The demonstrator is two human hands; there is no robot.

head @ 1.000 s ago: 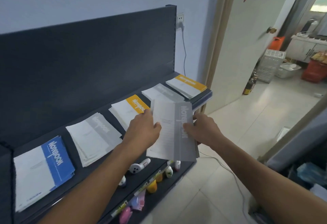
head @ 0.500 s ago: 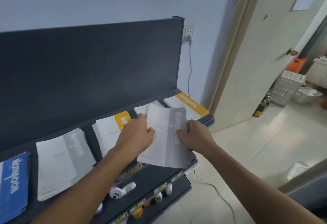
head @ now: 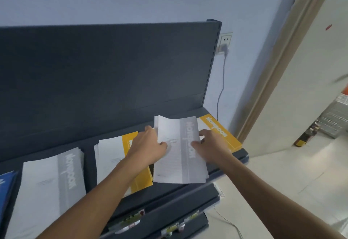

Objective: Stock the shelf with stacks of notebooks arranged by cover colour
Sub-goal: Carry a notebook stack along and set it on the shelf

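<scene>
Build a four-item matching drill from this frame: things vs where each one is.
Things
1. blue notebooks
2. grey notebooks
3. wall socket
4. bottle

Places
A. on the floor past the door frame
B. at the far left edge of the shelf
C. gripped between the left hand and the right hand
D. on the wall just right of the shelf's back panel

Pairs: 1-B, 2-C, 3-D, 4-A
</scene>
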